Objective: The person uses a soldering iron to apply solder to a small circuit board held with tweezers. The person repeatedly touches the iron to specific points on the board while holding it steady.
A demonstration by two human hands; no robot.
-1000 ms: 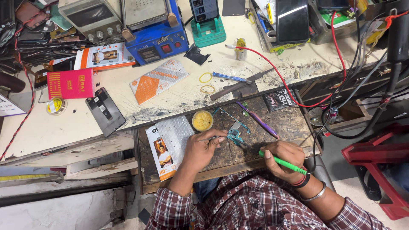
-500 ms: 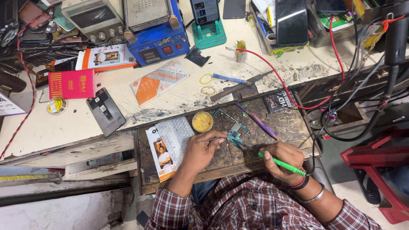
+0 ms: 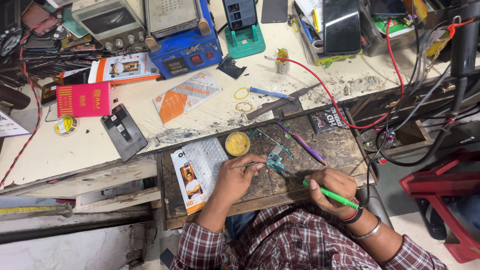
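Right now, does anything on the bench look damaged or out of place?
Yes. The benchtop is scorched and flaking beside the red wire, and its front edge is chipped. A phone lies back-off, its insides bare. The left hand holds tweezers to the small board; the right hand holds a green tool.

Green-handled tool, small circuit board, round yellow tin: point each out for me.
green-handled tool (image 3: 332,196), head view, middle of the green handle.
small circuit board (image 3: 274,159), head view, centre of the blue-green board.
round yellow tin (image 3: 237,144), head view, middle of its yellow contents.
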